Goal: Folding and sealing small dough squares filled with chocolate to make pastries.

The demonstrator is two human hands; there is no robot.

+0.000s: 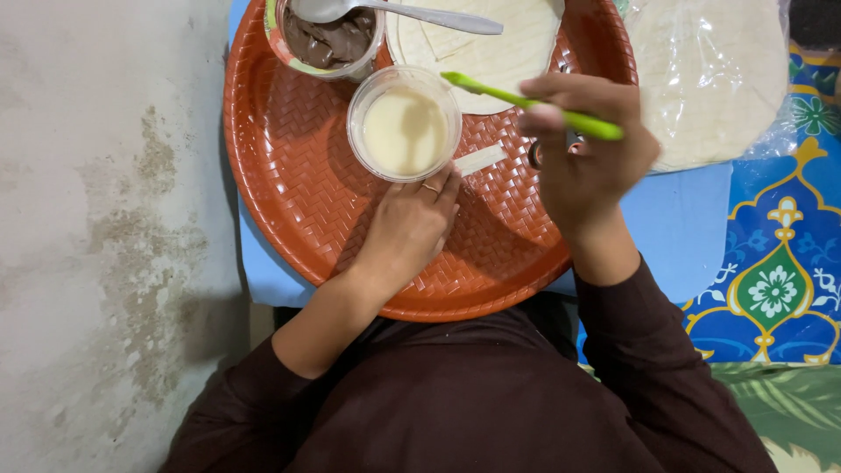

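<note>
1. Your left hand (407, 223) is lying flat on the red woven tray (289, 166), fingers pressed together and pointing up at the clear cup of pale cream (404, 131). Fingertips are touching the cup's near rim, so the cup sits just above and a bit left of that hand. It isn't pinching anything that I can see.
2. Up past that cup, at the tray's top edge, there's a second tub with chocolate spread (328, 39) and a metal spoon (394, 12) resting in it, handle sticking out to the right.
3. Right next to your left fingertips, a small pale strip of dough (480, 158) lies on the tray, between your two hands.
4. Behind the cream cup there's a round flat wrapper sheet (499, 44), partly under the brush.
5. Your right hand (583, 144) is up off the tray, fingers curled and pinching a green brush handle (526, 103). Its tip pokes out left, over the cream cup's right rim.
6. Far right, off the tray, a plastic-wrapped stack of wrappers (710, 79) sits on a blue patterned mat (780, 263).
</note>
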